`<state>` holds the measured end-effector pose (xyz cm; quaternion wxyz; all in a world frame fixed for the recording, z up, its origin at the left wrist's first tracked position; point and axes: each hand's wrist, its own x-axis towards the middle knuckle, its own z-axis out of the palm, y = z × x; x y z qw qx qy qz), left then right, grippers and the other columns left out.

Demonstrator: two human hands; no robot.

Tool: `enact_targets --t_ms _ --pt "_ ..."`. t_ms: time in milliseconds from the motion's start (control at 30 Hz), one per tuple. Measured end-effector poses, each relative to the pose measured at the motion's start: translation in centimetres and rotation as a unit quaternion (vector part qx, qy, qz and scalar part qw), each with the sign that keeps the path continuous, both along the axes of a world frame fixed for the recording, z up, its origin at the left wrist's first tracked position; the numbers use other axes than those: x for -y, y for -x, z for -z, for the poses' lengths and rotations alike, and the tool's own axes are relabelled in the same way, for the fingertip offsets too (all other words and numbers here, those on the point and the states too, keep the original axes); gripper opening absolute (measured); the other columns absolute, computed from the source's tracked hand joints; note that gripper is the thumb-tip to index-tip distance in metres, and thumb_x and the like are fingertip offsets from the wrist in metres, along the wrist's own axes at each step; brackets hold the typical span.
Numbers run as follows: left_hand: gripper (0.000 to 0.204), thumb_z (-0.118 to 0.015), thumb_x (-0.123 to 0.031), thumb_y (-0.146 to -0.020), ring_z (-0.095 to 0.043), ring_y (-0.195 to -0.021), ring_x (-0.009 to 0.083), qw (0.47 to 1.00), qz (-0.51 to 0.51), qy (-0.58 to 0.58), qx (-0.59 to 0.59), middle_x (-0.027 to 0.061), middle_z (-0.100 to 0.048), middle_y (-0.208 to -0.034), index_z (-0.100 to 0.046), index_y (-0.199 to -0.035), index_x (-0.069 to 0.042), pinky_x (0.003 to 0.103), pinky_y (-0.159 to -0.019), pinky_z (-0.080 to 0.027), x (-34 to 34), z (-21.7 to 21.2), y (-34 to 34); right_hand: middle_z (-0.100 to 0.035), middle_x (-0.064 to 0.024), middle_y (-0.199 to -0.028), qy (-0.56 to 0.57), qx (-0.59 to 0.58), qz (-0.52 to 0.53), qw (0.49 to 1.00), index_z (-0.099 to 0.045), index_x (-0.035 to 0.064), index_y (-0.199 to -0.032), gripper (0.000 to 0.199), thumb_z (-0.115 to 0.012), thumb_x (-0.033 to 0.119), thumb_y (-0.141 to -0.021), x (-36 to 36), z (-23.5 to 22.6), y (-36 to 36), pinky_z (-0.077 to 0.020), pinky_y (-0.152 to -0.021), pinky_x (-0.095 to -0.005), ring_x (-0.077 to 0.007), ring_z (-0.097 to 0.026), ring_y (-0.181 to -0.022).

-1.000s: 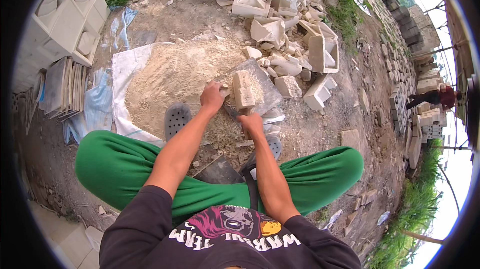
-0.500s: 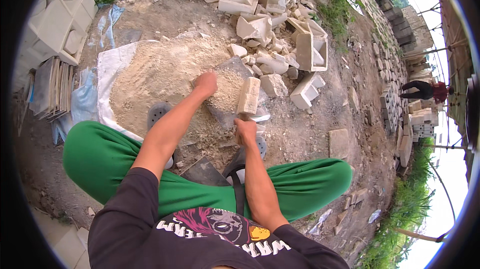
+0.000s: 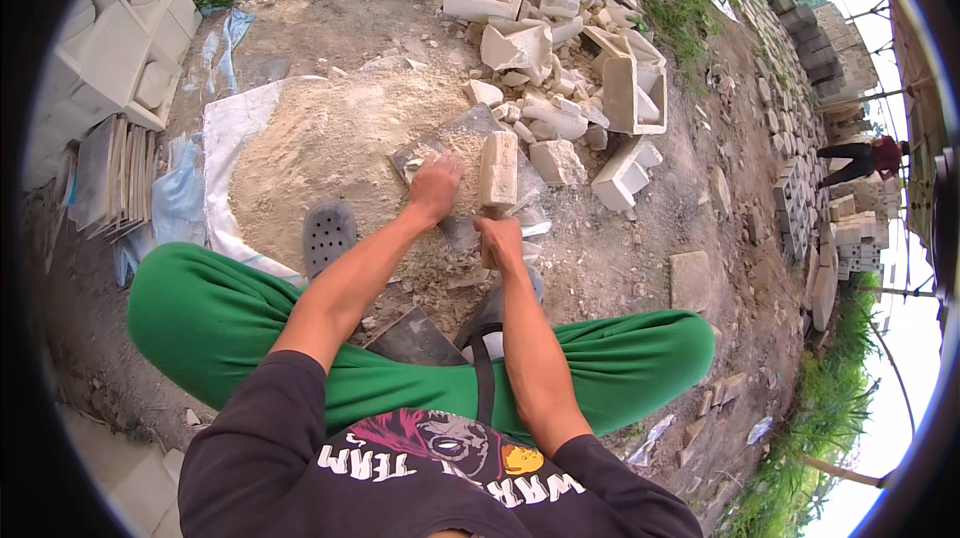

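Observation:
My right hand (image 3: 500, 238) is closed round the short handle of a mallet (image 3: 498, 170) whose blocky, dusty head points away from me. The mallet head is over the right part of a dark flat slab (image 3: 464, 234). On the slab's left part, my left hand (image 3: 437, 188) rests low among pale crumbs, its fingers reaching forward and partly out of sight. A small pale piece (image 3: 412, 167) lies at its fingertips. Left of the slab spreads a heap of crushed tan material (image 3: 330, 143) on a white sheet (image 3: 225, 163).
Broken pale blocks (image 3: 545, 118) are piled beyond the slab. Stacked moulded blocks (image 3: 120, 38) and thin boards (image 3: 120, 178) stand at the left. A dark tile (image 3: 415, 338) lies between my feet. Far right, a person (image 3: 865, 160) stands near grey blocks (image 3: 795, 203).
My left hand has moved right and slightly nearer to me, from the slab's left edge onto its crumbs. Its fist has loosened. The mallet stays in my right hand, its head now more upright in view.

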<state>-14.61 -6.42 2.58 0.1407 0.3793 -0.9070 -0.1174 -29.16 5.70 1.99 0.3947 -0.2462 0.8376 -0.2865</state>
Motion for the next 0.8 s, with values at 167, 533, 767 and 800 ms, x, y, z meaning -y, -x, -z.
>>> enact_targets --t_ms 167,533,767,800 --pt "0.051 -0.057 -0.024 -0.092 -0.043 -0.139 0.0331 0.989 -0.144 -0.023 0.02 0.0191 -0.05 -0.146 -0.054 -0.139 -0.006 0.045 -0.116 -0.033 0.4 -1.8 -3.6 -0.064 -0.0131 -0.06 -0.055 0.056 -0.052 0.996 -0.066 -0.0056 -0.069 0.024 -0.072 0.018 -0.069 1.7 -4.1 -0.5 -0.0514 -0.049 -0.0356 -0.0224 -0.064 -0.05" --pt "0.052 -0.064 -0.017 -0.09 -0.05 -0.128 0.0333 0.971 -0.156 -0.173 -0.052 0.0163 -0.05 -0.142 -0.053 -0.14 -0.012 0.045 -0.103 -0.047 -1.4 -1.7 -5.2 -0.067 -0.0153 -0.066 -0.069 -0.082 -0.123 0.987 -0.069 -0.0077 -0.08 0.03 -0.073 0.021 -0.071 7.3 -4.2 9.4 -0.0549 -0.052 -0.0372 -0.0248 -0.068 -0.055" --pt "0.057 -0.068 -0.022 -0.091 -0.05 -0.128 0.034 0.964 -0.194 -0.176 -0.049 0.0149 -0.051 -0.14 -0.05 -0.144 -0.015 0.044 -0.101 -0.048 -1.4 -1.2 -5.2 -0.068 -0.0196 -0.07 -0.035 -0.169 -0.316 0.933 -0.068 -0.0068 -0.084 0.036 -0.071 0.027 -0.07 7.6 -5.3 8.8 -0.0544 -0.058 -0.0401 -0.0288 -0.069 -0.061" --pt "0.051 -0.064 -0.023 -0.093 -0.051 -0.127 0.0342 0.963 -0.198 -0.176 -0.052 0.016 -0.051 -0.14 -0.052 -0.142 -0.014 0.045 -0.1 -0.049 -1.4 -1.4 -5.2 -0.068 -0.0211 -0.071 -0.014 -0.204 -0.352 0.913 -0.068 -0.0068 -0.085 0.038 -0.07 0.028 -0.07 7.7 -5.4 8.4 -0.0542 -0.06 -0.0406 -0.0307 -0.069 -0.063"
